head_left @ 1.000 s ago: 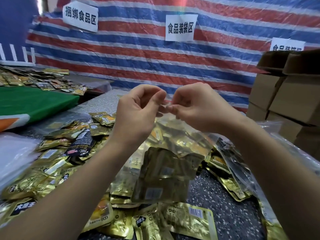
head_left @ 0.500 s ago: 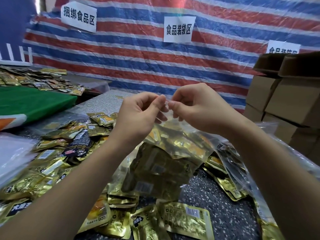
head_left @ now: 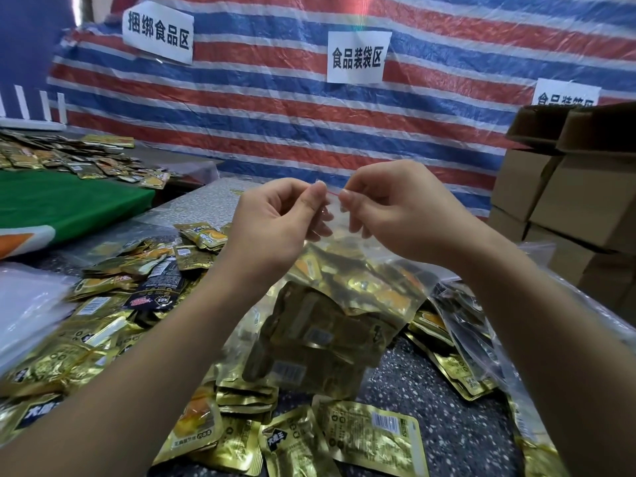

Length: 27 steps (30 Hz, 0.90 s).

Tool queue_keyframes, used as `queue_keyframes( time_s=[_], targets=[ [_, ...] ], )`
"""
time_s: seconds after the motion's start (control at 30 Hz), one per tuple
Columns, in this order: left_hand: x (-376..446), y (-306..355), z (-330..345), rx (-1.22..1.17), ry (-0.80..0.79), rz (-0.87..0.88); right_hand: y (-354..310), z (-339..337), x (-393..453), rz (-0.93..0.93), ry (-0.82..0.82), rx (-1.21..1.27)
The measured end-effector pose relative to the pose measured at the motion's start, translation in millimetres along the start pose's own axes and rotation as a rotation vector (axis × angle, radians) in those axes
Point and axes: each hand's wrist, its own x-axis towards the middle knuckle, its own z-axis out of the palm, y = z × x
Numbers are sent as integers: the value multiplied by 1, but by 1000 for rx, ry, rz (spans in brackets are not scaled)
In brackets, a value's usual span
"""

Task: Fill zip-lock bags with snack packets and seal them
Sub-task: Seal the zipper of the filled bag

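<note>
Left hand (head_left: 275, 225) and right hand (head_left: 395, 218) pinch the top edge of the filled zip-lock bag (head_left: 337, 304), fingertips clamped at twelve o'clock above loose snack packets (head_left: 371, 432).

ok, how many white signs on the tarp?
3. Left sign sits upper left, middle sign above the hands, right sign behind the boxes, its lower part hidden. More may lie out of frame.

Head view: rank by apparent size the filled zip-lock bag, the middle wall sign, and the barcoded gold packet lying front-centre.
1. filled zip-lock bag
2. and 3. barcoded gold packet and middle wall sign look alike; the packet is nearer the camera, so I won't rank them.
</note>
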Motion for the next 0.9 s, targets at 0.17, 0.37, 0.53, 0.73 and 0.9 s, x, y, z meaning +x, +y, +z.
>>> queue_keyframes(
  time_s=[0.17, 0.37, 0.53, 0.73, 0.9],
  targets=[
    [-2, 2, 1, 32, 34, 33, 0, -1, 1, -5, -13, -16],
    [-3, 3, 0, 59, 23, 35, -1, 0, 1, -2, -5, 11],
    [-2, 4, 1, 91, 20, 40, -5, 5, 1, 18, -20, 79],
    [-3, 6, 1, 131, 16, 60, -8, 8, 4, 55, -3, 66],
    [-1, 10, -1, 139, -22, 40, -7, 4, 6, 108, -6, 82]
  ],
)
